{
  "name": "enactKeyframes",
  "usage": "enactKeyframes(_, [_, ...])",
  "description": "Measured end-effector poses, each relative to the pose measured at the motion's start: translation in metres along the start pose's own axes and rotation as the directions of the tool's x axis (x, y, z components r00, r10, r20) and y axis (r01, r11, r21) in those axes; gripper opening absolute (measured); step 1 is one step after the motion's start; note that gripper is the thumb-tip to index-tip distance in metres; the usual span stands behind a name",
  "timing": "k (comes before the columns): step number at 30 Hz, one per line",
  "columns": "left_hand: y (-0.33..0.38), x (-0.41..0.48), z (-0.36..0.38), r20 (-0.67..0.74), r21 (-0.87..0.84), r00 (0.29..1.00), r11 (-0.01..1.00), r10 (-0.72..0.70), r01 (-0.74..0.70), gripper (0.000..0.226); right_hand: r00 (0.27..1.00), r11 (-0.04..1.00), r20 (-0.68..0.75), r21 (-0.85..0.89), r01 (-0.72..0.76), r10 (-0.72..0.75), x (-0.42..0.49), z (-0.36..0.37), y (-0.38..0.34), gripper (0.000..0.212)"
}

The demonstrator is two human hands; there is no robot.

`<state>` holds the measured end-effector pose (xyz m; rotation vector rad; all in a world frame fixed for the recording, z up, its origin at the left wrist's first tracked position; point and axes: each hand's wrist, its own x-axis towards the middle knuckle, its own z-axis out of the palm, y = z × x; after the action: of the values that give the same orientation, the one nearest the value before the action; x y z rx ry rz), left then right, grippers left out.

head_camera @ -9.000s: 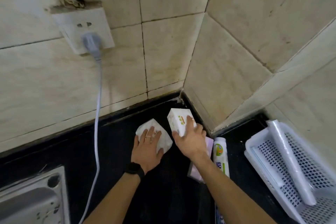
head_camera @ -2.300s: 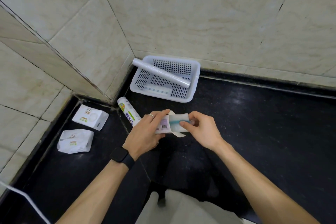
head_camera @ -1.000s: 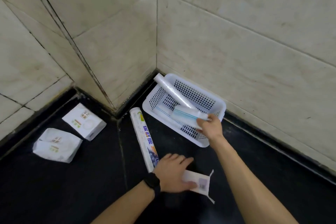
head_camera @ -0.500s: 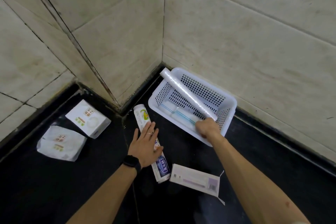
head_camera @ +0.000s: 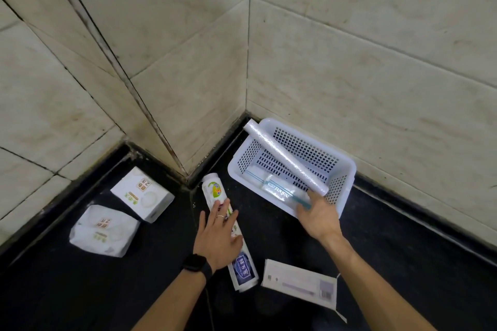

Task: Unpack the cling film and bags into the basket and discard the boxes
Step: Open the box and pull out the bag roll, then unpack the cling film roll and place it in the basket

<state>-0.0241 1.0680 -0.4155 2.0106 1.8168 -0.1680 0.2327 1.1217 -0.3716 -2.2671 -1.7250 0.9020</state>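
Bags in basket [head_camera: 347, 169]; printed roll [head_camera: 228, 234] next.
Left hand [head_camera: 216, 234] open over roll, right hand [head_camera: 318, 216] open, empty; needs closing, unwrapping.

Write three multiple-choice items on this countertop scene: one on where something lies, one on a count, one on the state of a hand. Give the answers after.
1. Where does the bare cling film roll lie?
A. Flat on the black counter
B. Slanted across the white basket, one end over its rim
C. Inside a box

2. How many white packages with green and orange print sit at the left of the counter?
A. One
B. Two
C. Four

3. What is the left hand doing?
A. Resting open on the printed roll
B. Holding the flattened box
C. Raised against the wall

Answers:
1 B: the roll leans from the basket's far corner down to its near side.
2 B: a square box and a crumpled pack lie there.
3 A: its fingers are spread over the roll with no closed grip; the flattened box lies apart on the counter.
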Motion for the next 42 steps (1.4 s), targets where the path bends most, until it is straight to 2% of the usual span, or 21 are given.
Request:
enactKeyframes(4, [-0.001,-0.011,0.001,-0.044,-0.125,0.996,0.989,-0.082,0.076,0.062,0.987,0.988,-0.054,-0.016,0.151,-0.151,-0.036,0.007,0.007,0.053])
enactKeyframes(6, [-0.002,-0.017,0.001,-0.057,-0.188,0.987,0.973,-0.149,0.136,0.060,0.964,0.964,-0.077,-0.108,0.245,-0.253,-0.054,0.015,0.007,0.057])
enactKeyframes(8, [-0.002,-0.022,0.001,-0.057,-0.284,0.971,0.936,-0.232,0.207,0.058,0.951,0.935,-0.042,-0.203,0.291,-0.305,-0.066,0.025,0.008,0.062])
enactKeyframes(10, [-0.001,-0.024,0.000,-0.011,-0.386,0.948,0.876,-0.319,0.290,0.054,0.954,0.916,0.025,-0.271,0.295,-0.300,-0.072,0.035,0.012,0.067])
enactKeyframes(14, [0.008,-0.020,-0.003,0.091,-0.551,0.916,0.746,-0.390,0.372,0.053,0.952,0.902,0.039,-0.310,0.301,-0.304,-0.077,0.047,0.021,0.071])
enactKeyframes(16, [0.016,-0.018,-0.004,0.095,-0.597,0.899,0.698,-0.427,0.395,0.060,0.951,0.903,0.062,-0.298,0.308,-0.304,-0.078,0.049,0.022,0.071])
enactKeyframes(19, [0.024,-0.012,-0.007,0.112,-0.653,0.854,0.610,-0.507,0.448,0.078,0.946,0.905,0.181,-0.289,0.313,-0.270,-0.078,0.052,0.024,0.068])
enactKeyframes(21, [0.022,-0.011,-0.011,0.147,-0.706,0.832,0.533,-0.534,0.467,0.084,0.960,0.914,0.217,-0.325,0.244,-0.179,-0.079,0.054,0.029,0.070])
enactKeyframes(23, [0.014,-0.013,-0.012,0.156,-0.744,0.831,0.490,-0.533,0.454,0.084,0.979,0.934,0.164,-0.318,0.165,-0.117,-0.081,0.056,0.036,0.072])
enactKeyframes(25, [0.003,-0.021,-0.011,0.149,-0.762,0.839,0.480,-0.524,0.436,0.090,0.984,0.946,0.132,-0.284,0.156,-0.123,-0.081,0.054,0.035,0.074])
enactKeyframes(29, [-0.012,-0.039,-0.009,0.150,-0.767,0.843,0.477,-0.517,0.429,0.096,0.978,0.921,0.069,-0.327,0.210,-0.198,-0.072,0.039,0.017,0.080])
enactKeyframes(34, [-0.012,-0.039,-0.025,0.111,-0.786,0.863,0.488,-0.492,0.379,0.089,0.974,0.920,0.111,-0.321,0.224,-0.198,-0.055,0.027,0.000,0.079])
enactKeyframes(36, [-0.010,-0.035,-0.035,0.080,-0.769,0.864,0.521,-0.497,0.370,0.083,0.973,0.916,0.111,-0.331,0.226,-0.200,-0.051,0.023,-0.004,0.076])
enactKeyframes(38, [-0.008,-0.030,-0.042,0.055,-0.707,0.876,0.601,-0.479,0.373,0.083,0.970,0.906,0.111,-0.349,0.241,-0.215,-0.047,0.020,-0.007,0.071])
enactKeyframes(42, [-0.005,-0.024,-0.050,0.121,-0.601,0.899,0.690,-0.421,0.404,0.099,0.966,0.870,0.122,-0.420,0.258,-0.228,-0.041,0.015,-0.011,0.064])
